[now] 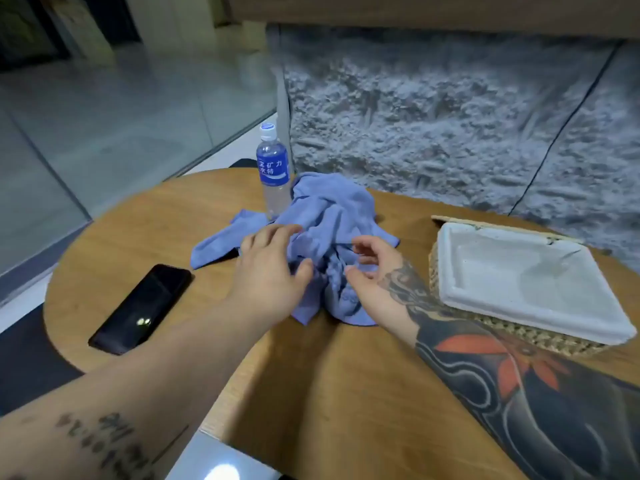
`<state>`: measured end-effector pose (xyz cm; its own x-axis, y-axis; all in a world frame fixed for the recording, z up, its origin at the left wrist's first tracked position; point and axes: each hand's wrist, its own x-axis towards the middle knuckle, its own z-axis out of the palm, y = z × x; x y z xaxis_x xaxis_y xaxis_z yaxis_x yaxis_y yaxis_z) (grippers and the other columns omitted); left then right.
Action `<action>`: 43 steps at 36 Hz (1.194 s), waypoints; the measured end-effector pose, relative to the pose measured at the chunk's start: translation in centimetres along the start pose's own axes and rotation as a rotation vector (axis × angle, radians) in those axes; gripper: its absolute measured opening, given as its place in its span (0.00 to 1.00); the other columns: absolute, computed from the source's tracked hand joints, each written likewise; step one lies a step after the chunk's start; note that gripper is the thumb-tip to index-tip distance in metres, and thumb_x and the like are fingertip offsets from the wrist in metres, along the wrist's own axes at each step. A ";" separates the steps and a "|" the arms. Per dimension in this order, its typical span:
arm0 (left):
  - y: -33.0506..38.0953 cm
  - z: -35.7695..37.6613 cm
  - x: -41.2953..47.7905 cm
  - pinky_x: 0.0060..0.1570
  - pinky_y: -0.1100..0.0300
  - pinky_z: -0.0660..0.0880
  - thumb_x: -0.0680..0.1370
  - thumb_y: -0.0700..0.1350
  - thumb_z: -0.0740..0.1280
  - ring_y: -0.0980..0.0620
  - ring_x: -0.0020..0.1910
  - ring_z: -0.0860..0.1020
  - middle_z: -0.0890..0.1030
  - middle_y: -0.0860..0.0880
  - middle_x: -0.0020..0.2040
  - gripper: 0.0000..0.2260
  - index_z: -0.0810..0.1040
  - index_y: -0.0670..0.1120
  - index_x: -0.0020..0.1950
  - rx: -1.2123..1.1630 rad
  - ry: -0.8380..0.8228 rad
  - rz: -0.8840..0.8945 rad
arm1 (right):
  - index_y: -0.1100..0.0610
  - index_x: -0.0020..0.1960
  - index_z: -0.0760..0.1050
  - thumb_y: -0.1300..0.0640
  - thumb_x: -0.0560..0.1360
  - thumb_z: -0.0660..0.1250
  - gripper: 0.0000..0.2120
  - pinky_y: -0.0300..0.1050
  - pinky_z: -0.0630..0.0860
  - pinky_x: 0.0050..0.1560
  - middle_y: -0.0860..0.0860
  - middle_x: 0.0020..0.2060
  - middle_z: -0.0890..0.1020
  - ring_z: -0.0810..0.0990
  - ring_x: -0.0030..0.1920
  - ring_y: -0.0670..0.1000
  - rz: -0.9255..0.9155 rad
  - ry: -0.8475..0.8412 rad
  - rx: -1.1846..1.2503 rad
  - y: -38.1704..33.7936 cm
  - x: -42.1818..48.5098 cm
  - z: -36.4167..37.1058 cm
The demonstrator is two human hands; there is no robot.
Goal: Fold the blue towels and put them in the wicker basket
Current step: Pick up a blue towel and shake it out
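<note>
At the left of the round wooden table [114,237] we see a dark phone [140,308] lying flat, screen up. Next comes the left hand [268,271], palm down with fingers spread, resting on the near left side of the blue towels [329,216]. These lie in one crumpled, unfolded heap at the table's middle, a corner trailing out to the left. Just behind the heap, touching it, stands an upright water bottle [273,171] with a blue label and white cap. The right hand [372,271] hovers at the heap's right side, fingers loosely curled and thumb apart, pinching nothing; we cannot tell whether it touches the cloth. Further right, near the table's edge, sits the wicker basket [519,332], a white liner [519,282] covering its top and no towel in it.
</note>
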<state>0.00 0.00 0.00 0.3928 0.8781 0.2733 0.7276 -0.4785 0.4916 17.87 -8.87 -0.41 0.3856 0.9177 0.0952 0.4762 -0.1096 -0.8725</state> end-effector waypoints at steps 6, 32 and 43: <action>-1.6 1.6 3.3 0.65 0.45 0.71 0.77 0.58 0.69 0.42 0.70 0.68 0.73 0.51 0.72 0.28 0.68 0.57 0.76 0.125 -0.094 -0.060 | 0.49 0.81 0.63 0.53 0.83 0.68 0.29 0.52 0.76 0.69 0.49 0.76 0.69 0.75 0.70 0.52 0.085 -0.046 -0.151 -0.1 4.9 0.9; 3.0 -3.2 5.1 0.51 0.61 0.73 0.86 0.46 0.58 0.53 0.52 0.79 0.82 0.51 0.52 0.11 0.79 0.55 0.61 -0.387 0.153 0.086 | 0.48 0.42 0.69 0.54 0.86 0.60 0.13 0.42 0.61 0.38 0.47 0.41 0.72 0.72 0.45 0.52 -0.070 0.318 -0.173 -4.8 4.3 -4.6; 12.8 -8.3 3.0 0.43 0.61 0.75 0.86 0.50 0.60 0.57 0.44 0.79 0.82 0.55 0.44 0.09 0.80 0.54 0.56 -0.566 0.202 0.210 | 0.55 0.43 0.73 0.46 0.87 0.58 0.19 0.40 0.63 0.30 0.49 0.30 0.72 0.70 0.28 0.43 -0.213 0.500 -0.098 -8.5 -1.0 -14.0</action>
<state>5.85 -3.50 14.00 0.3403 0.7734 0.5348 0.2155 -0.6178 0.7562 24.49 -14.20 13.56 0.5898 0.6331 0.5013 0.6469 0.0013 -0.7626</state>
